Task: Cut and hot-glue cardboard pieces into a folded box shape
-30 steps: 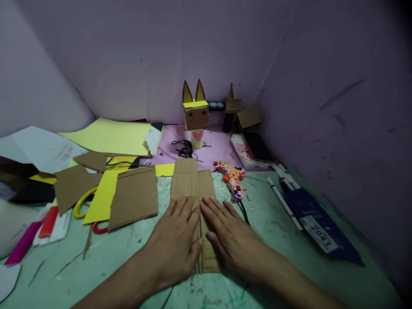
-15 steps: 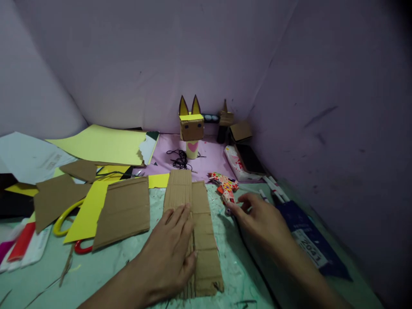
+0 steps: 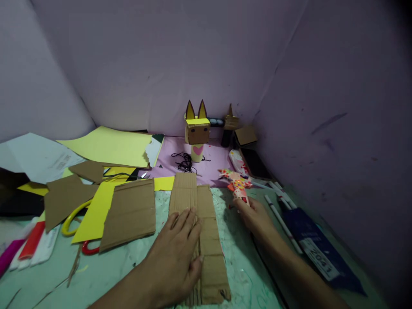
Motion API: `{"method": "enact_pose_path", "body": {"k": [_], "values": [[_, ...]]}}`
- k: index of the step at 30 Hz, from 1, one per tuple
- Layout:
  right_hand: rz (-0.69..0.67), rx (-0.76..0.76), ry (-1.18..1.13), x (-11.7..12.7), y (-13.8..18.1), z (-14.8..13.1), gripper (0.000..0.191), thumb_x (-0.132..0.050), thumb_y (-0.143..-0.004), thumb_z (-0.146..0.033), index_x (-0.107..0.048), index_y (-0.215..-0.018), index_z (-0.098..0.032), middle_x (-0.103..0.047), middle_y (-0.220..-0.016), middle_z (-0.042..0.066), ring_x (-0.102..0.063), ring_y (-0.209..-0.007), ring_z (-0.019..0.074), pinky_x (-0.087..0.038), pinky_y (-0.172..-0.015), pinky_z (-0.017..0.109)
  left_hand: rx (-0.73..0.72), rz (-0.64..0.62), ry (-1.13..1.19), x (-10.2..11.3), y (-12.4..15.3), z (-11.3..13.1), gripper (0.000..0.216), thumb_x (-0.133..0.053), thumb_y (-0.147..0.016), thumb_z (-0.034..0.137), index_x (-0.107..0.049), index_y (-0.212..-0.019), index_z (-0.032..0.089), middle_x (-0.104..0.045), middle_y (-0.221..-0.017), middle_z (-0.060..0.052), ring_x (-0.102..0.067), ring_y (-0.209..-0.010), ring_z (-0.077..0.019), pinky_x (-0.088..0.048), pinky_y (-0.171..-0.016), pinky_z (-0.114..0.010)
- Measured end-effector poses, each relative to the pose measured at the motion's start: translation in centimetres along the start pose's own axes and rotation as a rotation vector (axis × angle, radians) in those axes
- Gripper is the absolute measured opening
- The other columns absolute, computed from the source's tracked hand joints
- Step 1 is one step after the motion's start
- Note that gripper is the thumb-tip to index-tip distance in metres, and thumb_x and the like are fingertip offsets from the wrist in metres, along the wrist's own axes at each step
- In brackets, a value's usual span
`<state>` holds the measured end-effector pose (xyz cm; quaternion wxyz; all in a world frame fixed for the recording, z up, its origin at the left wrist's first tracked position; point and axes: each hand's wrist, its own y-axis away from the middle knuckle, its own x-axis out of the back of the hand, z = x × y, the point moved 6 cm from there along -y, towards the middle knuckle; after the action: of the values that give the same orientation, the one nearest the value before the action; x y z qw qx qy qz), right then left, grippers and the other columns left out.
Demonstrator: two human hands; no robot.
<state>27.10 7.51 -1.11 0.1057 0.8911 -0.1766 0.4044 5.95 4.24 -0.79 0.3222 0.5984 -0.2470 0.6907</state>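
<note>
My left hand lies flat with fingers stretched on a long strip of cardboard. A second, creased cardboard strip lies along its right side on the green tabletop. In my right hand is a glue gun covered in a floral pattern; the fingers wrap round its handle, and its nozzle points left and away from me. A dark cord runs from under that hand toward the near edge. Part of the strips is hidden beneath my left hand.
A square cardboard piece covers part of red-handled and yellow-handled scissors at left. Yellow paper lies behind. A cardboard figure with pointed ears stands at the back by black string. White markers and a blue packet lie right.
My right hand has closed round the glue gun's handle and lifted it slightly. My left hand stays on the cardboard. The whole view has shifted a little.
</note>
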Motion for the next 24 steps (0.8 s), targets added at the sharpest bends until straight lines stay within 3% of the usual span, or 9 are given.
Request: {"method": "enact_pose_path", "body": {"k": [4,11,15,17,21,24], "values": [[0.058,0.048,0.052,0.5,-1.1,-1.3,0.035,-0.034,-0.083,-0.043,-0.054,-0.065,-0.02,-0.058,-0.06,0.002,-0.056,-0.059,0.0192,-0.034,-0.05,0.026,0.008,-0.017,0.009,0.2,0.1,0.0,0.063,-0.044,-0.083,0.031,-0.031,-0.142,0.015,-0.021,-0.151,-0.016,-0.017,-0.14,-0.0275,-0.021,-0.112,-0.048],[-0.012,0.022,0.348,0.0,-3.0,-2.6,0.043,-0.038,-0.085,-0.046,-0.064,-0.064,-0.018,-0.066,-0.063,0.012,-0.063,-0.064,0.0278,-0.034,-0.052,0.03,0.0,-0.026,0.024,-0.2,0.0,0.1,0.066,-0.043,-0.083,0.032,-0.026,-0.144,0.014,-0.019,-0.152,-0.015,-0.014,-0.14,-0.0284,-0.02,-0.112,-0.049],[0.023,0.012,0.528,1.9,-1.1,-3.8,0.052,-0.042,-0.081,-0.058,-0.069,-0.075,-0.014,-0.069,-0.073,0.022,-0.064,-0.075,0.0382,-0.035,-0.056,0.036,-0.002,0.002,0.063,-0.4,0.0,0.1,0.067,-0.044,-0.083,0.032,-0.025,-0.144,0.015,-0.019,-0.152,-0.015,-0.015,-0.14,-0.0283,-0.019,-0.112,-0.05],[0.009,0.02,0.555,2.4,0.6,-4.6,0.05,-0.043,-0.08,-0.061,-0.07,-0.08,-0.018,-0.07,-0.075,0.018,-0.065,-0.077,0.0373,-0.034,-0.056,0.035,-0.004,0.022,0.119,-0.6,0.1,-0.1,0.07,-0.045,-0.082,0.031,-0.022,-0.145,0.012,-0.02,-0.152,-0.016,-0.015,-0.14,-0.028,-0.018,-0.113,-0.051],[-0.272,0.1,0.505,-0.3,4.1,-5.7,0.044,-0.052,-0.074,-0.063,-0.069,-0.075,-0.023,-0.071,-0.071,0.009,-0.065,-0.068,0.0274,-0.031,-0.051,0.03,-0.002,0.162,0.352,-0.1,0.6,-1.2,0.071,-0.04,-0.079,0.019,-0.017,-0.145,0.008,-0.026,-0.151,-0.017,-0.021,-0.139,-0.0253,-0.022,-0.113,-0.048],[-0.245,0.082,0.519,-2.0,5.4,-5.5,0.04,-0.063,-0.066,-0.06,-0.065,-0.078,-0.021,-0.07,-0.072,0.01,-0.064,-0.068,0.028,-0.028,-0.05,0.03,0.047,0.248,0.54,0.5,0.9,-2.3,0.07,-0.035,-0.072,0.007,-0.026,-0.141,0.011,-0.037,-0.146,-0.013,-0.03,-0.135,-0.0204,-0.028,-0.112,-0.043]]}}
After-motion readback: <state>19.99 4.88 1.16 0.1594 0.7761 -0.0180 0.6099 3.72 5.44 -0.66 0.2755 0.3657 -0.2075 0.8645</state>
